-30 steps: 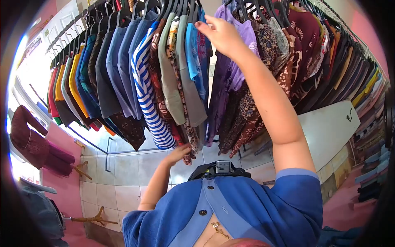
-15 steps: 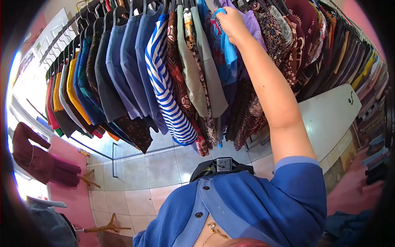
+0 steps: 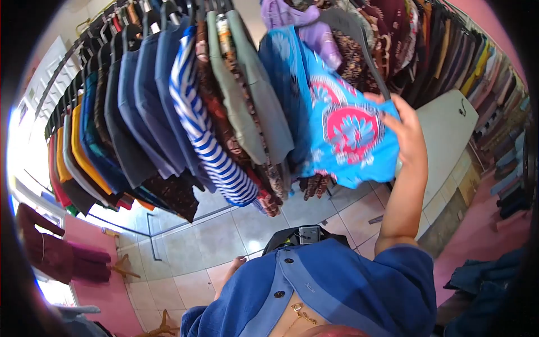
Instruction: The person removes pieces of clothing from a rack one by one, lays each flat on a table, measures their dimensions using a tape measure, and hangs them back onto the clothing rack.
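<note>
Because the bright blue, pink-flowered cloth top at right looks light and limp, the right hand aptly pinches its shoulder; I cannot tell the left hand's pose.

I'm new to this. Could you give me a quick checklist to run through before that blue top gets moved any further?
1. Right hand has a grip on the blue top: ok, at its upper edge, by the end of the black hanger.
2. Top secure on the hanger at both shoulders: cannot tell, part is covered.
3. Top hanging straight: not ok, it slants.
4. Pink pattern in view: ok.
5. Top free of the purple top: cannot tell, they overlap in view.
6. Left hand on the top: not ok, it is low beside the body.
</note>
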Action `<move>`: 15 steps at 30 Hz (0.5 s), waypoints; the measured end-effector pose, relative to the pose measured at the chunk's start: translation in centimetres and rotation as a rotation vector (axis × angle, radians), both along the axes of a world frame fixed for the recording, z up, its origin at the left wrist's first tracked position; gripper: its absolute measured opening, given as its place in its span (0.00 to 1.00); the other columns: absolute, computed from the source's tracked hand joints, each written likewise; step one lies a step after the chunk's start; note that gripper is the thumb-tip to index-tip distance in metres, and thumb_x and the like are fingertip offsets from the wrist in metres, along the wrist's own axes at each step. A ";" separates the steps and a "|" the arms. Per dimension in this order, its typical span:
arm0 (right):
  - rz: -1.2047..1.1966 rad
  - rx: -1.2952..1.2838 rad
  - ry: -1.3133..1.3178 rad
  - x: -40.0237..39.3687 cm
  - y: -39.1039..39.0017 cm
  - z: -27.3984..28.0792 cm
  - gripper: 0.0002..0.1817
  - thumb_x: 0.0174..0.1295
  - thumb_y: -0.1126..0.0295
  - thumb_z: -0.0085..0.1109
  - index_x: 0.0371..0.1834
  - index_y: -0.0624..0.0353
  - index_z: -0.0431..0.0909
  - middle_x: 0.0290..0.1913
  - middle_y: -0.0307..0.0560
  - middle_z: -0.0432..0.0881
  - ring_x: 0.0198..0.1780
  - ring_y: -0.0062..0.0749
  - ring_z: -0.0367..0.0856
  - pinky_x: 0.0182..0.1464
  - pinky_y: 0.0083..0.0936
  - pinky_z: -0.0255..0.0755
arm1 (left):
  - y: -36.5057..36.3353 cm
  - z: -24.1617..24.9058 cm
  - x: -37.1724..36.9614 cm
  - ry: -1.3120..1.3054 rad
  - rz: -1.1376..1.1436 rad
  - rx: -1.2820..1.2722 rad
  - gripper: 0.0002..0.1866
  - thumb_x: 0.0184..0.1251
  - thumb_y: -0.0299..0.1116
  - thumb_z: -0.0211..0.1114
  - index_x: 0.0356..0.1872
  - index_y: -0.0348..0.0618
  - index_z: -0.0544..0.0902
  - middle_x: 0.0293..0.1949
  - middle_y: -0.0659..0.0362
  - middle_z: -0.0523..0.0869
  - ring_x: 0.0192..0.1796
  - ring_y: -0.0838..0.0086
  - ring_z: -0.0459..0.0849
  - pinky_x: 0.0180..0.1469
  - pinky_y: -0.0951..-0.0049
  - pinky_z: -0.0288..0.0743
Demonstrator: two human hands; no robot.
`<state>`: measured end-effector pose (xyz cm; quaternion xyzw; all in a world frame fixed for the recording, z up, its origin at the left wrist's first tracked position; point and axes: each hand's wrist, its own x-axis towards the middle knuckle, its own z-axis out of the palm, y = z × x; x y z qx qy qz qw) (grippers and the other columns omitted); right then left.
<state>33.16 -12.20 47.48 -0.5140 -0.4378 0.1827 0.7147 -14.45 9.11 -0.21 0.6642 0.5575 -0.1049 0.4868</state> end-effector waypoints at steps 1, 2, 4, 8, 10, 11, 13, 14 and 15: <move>-0.024 -0.035 0.026 0.0 -1.8 -0.8 0.15 0.54 0.79 0.50 0.46 0.68 0.72 0.54 0.55 0.76 0.51 0.29 0.76 0.56 0.24 0.67 | -0.2 -0.4 1.0 0.017 -0.048 0.005 0.24 0.61 0.45 0.55 0.56 0.46 0.74 0.52 0.51 0.79 0.54 0.60 0.77 0.54 0.62 0.70; -0.048 -0.077 0.058 0.2 -3.7 -1.7 0.14 0.55 0.79 0.49 0.45 0.68 0.71 0.54 0.56 0.75 0.51 0.30 0.76 0.56 0.24 0.68 | -1.1 -1.0 1.6 0.039 -0.096 0.004 0.24 0.61 0.45 0.55 0.56 0.46 0.74 0.52 0.51 0.79 0.55 0.59 0.77 0.55 0.62 0.70; -0.086 -0.116 0.074 0.6 -7.6 -3.0 0.13 0.55 0.79 0.49 0.44 0.68 0.71 0.54 0.57 0.75 0.50 0.31 0.77 0.55 0.25 0.69 | -2.7 -3.4 1.9 0.092 -0.192 0.004 0.24 0.60 0.45 0.55 0.56 0.46 0.75 0.52 0.51 0.79 0.55 0.59 0.77 0.55 0.62 0.70; -0.054 -0.121 0.125 0.9 -13.2 -3.8 0.12 0.56 0.78 0.50 0.44 0.69 0.71 0.53 0.60 0.75 0.50 0.32 0.78 0.54 0.26 0.71 | 0.0 -9.0 6.1 -0.014 -0.691 0.296 0.22 0.59 0.44 0.56 0.52 0.43 0.77 0.50 0.46 0.79 0.54 0.55 0.77 0.57 0.64 0.69; -0.044 -0.145 0.151 0.8 -13.5 -2.7 0.12 0.56 0.78 0.50 0.44 0.69 0.70 0.54 0.60 0.75 0.50 0.33 0.78 0.54 0.27 0.71 | -1.9 -1.8 11.2 -0.174 -0.332 0.182 0.19 0.62 0.40 0.55 0.51 0.42 0.77 0.48 0.46 0.81 0.52 0.55 0.78 0.56 0.65 0.70; -0.015 -0.135 0.135 0.8 -13.4 -1.8 0.13 0.56 0.78 0.49 0.45 0.69 0.70 0.53 0.59 0.75 0.50 0.32 0.77 0.54 0.27 0.70 | -2.4 -0.3 13.4 -0.251 -0.350 0.277 0.19 0.62 0.40 0.55 0.51 0.41 0.78 0.48 0.47 0.81 0.52 0.56 0.78 0.56 0.66 0.69; 0.023 -0.152 0.054 0.9 -11.8 0.8 0.13 0.56 0.78 0.48 0.45 0.69 0.70 0.52 0.57 0.76 0.50 0.32 0.77 0.55 0.26 0.69 | -2.9 -0.4 17.8 -0.398 -0.271 0.320 0.19 0.63 0.40 0.55 0.51 0.41 0.77 0.49 0.47 0.80 0.53 0.56 0.78 0.56 0.66 0.69; 0.041 -0.169 -0.009 0.9 -10.6 2.1 0.14 0.56 0.78 0.47 0.46 0.69 0.70 0.52 0.56 0.76 0.50 0.31 0.77 0.56 0.26 0.68 | -3.6 0.8 20.0 -0.416 -0.297 0.337 0.20 0.63 0.40 0.55 0.52 0.41 0.76 0.49 0.48 0.80 0.53 0.56 0.78 0.56 0.66 0.69; 0.059 -0.179 -0.064 1.1 -9.2 3.3 0.14 0.56 0.79 0.46 0.46 0.69 0.71 0.50 0.53 0.78 0.51 0.30 0.76 0.56 0.25 0.67 | -4.5 2.9 21.9 -0.430 -0.327 0.357 0.20 0.63 0.40 0.55 0.53 0.41 0.76 0.49 0.48 0.80 0.53 0.57 0.78 0.56 0.65 0.69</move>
